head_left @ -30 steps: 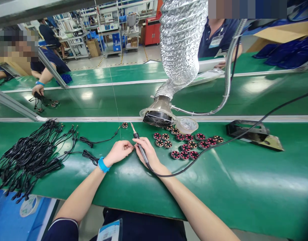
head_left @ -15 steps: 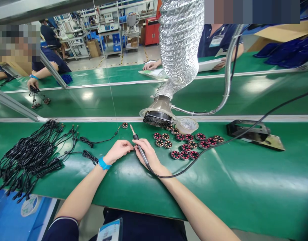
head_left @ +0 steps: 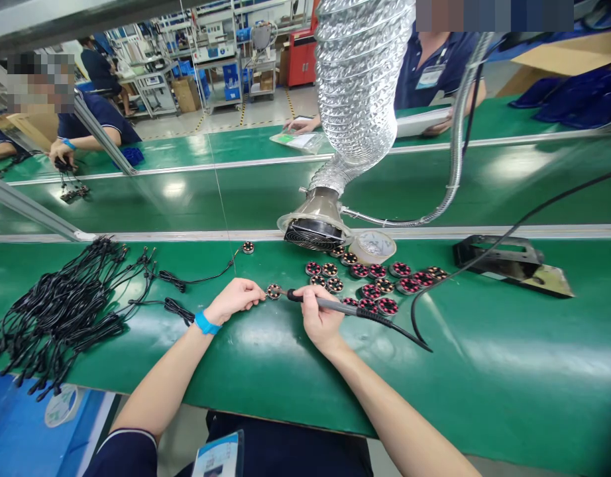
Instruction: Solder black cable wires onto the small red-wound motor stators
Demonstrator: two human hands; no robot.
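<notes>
Iron being held at 1 coil

The iron is being gripped by the right hand, its tip being pointed at the coil, between the 2 hands. The left hand's fingertips are being pinched together beside it, on what cannot be told.

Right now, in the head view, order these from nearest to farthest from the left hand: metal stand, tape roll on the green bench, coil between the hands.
1. Coil: immediately right of the left hand.
2. Tape roll: right, farther back.
3. Metal stand: far right.
</notes>
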